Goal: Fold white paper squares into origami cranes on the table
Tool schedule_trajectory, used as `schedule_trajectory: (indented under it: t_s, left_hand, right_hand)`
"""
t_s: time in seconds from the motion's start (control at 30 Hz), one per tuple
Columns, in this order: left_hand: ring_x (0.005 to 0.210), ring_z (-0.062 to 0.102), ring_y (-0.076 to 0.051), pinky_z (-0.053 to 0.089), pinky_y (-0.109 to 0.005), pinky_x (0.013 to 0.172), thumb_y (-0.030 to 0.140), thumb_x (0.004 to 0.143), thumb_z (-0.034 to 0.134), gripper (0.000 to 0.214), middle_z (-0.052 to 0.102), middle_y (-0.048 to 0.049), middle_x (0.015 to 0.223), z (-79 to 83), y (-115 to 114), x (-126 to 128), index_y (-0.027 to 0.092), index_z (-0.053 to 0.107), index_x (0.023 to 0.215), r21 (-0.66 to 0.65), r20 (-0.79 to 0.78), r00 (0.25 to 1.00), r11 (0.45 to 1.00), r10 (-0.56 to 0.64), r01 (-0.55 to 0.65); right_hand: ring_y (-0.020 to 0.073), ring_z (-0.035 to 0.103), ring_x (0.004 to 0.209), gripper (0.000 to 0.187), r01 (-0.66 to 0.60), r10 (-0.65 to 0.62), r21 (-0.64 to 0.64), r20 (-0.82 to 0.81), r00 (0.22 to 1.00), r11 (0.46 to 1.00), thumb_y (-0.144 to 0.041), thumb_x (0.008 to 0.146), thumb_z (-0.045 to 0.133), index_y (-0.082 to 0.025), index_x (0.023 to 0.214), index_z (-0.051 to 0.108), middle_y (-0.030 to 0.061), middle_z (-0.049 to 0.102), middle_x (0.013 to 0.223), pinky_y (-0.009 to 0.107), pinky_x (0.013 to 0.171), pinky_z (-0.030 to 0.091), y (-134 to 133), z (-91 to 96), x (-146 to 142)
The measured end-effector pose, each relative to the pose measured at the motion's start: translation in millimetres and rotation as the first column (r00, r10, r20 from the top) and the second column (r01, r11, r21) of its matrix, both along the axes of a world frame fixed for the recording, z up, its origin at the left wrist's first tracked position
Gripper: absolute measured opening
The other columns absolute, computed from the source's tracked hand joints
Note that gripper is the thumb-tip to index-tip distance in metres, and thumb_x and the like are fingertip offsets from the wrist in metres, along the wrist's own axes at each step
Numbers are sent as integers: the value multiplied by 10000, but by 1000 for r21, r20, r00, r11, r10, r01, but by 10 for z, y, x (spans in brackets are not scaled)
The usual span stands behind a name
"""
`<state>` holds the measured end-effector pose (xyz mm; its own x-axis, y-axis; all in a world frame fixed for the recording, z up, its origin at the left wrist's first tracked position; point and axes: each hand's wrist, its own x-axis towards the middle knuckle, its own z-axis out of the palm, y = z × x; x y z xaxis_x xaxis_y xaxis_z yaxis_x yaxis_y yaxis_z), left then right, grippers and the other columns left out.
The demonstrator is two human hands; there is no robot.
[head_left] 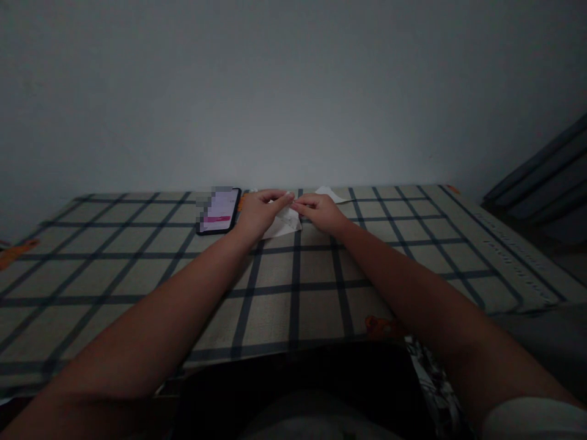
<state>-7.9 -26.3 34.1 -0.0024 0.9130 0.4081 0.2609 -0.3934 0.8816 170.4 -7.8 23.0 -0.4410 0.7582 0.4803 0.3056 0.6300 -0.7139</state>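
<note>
A thin white sheet, like a tissue (pixel 284 226), hangs from my fingers just above the tablecloth, its lower part spread toward me. My left hand (pixel 261 211) is closed on its upper edge, thumb against the fingers. Close beside it, my right hand (pixel 321 211) pinches at the top of the same sheet, the fingertips of both hands almost touching. What exactly sits between the right fingertips is too small and dim to tell. Behind my right hand lies another white piece of paper (pixel 334 195), partly covered by the hand.
A phone (pixel 220 211) with a lit screen lies left of my left hand. The table wears a checked cloth (pixel 293 305) with orange figures and printed lettering at the right. A plain wall (pixel 293 91) rises behind it. Dark folded fabric (pixel 545 177) hangs at the right.
</note>
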Motion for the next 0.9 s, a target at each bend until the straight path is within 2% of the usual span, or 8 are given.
schedule_trajectory:
  t_s: [0.27,0.4,0.5,0.63,0.7,0.77,0.83,0.9]
  left_hand:
    - [791,657,-206,484,-301,714,529,723,727,347,745,-52,802,-6,2,-19,193,773,794,61,-32,998,997,55,-53]
    - [817,655,-201,481,-293,737,501,773,686,325,742,-54,825,6,-17,-7,186,763,800,87,-38,999,996,13,-9]
    - [904,651,-209,486,-299,801,499,775,686,336,740,-71,930,-2,-13,3,183,751,868,79,-11,999,996,-51,52]
    - [1054,616,-234,513,-327,820,506,764,690,475,669,-84,1194,-51,13,31,233,670,1152,-79,142,980,986,-137,149]
    - [1020,627,-234,533,-337,768,529,775,660,534,640,-84,1234,-69,19,55,270,612,1240,-218,249,951,946,-184,240]
    - [911,654,-227,546,-354,728,563,793,606,556,657,-93,1166,-67,13,80,269,587,1265,-322,358,905,879,-230,351]
    - [838,667,-220,554,-371,727,530,795,591,579,676,-90,1084,-48,-2,98,259,556,1305,-342,429,865,839,-262,424]
    - [868,674,-217,551,-366,759,406,764,628,614,682,-80,1087,-29,-13,104,255,523,1350,-286,437,855,858,-279,426]
  right_hand:
    - [156,611,804,225,-46,46,-9,-41,998,999,-370,840,628,-169,863,726,44,707,858,296,760,450,18,-31,-14]
    - [160,603,796,208,-30,30,-1,-16,999,1000,-368,828,636,-173,818,707,35,696,827,292,750,449,19,-27,-17]
    - [156,583,771,213,34,-33,85,-9,999,996,-362,848,621,-173,782,690,34,673,800,291,743,443,10,-2,-7]
    - [161,570,791,172,120,-107,249,-64,992,961,-307,871,610,-177,773,668,42,642,805,300,754,448,3,31,23]
    - [174,568,841,154,171,-145,297,-109,983,939,-297,888,594,-187,814,671,52,633,843,308,759,458,7,37,37]
    - [185,562,891,148,210,-173,316,-140,975,925,-304,902,576,-201,873,679,62,620,900,311,751,472,11,34,48]
    - [189,557,921,138,201,-167,330,-130,977,922,-295,900,578,-210,910,686,64,601,935,315,763,483,11,26,54]
    - [188,557,952,122,151,-126,342,-93,988,928,-253,887,585,-215,934,691,61,593,956,320,799,487,7,16,56]
